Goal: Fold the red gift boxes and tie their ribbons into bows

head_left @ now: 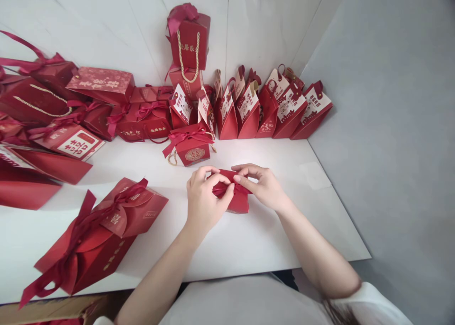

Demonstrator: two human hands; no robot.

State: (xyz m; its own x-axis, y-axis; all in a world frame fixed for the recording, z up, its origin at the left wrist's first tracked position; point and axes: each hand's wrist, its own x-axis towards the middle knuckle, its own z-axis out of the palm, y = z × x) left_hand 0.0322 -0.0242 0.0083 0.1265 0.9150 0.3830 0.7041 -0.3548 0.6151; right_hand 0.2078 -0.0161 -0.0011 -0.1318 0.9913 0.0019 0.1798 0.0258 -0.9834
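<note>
A small red gift box rests on the white table directly in front of me. Dark red ribbon runs across its top. My left hand is at the box's left side, thumb and index finger pinched together over the ribbon. From the right, my right hand closes its thumb and fingers on the ribbon near the middle of the top. My fingers partly hide the ribbon and the box's upper face. Just behind the hands stands a red box with a bow and gold cord handles.
Two large red boxes with ribbon lie at front left. Red bags and boxes crowd the back left. Upright triangular boxes line the back right, beside a stacked box. A grey wall bounds the right; a cardboard box sits below the front edge.
</note>
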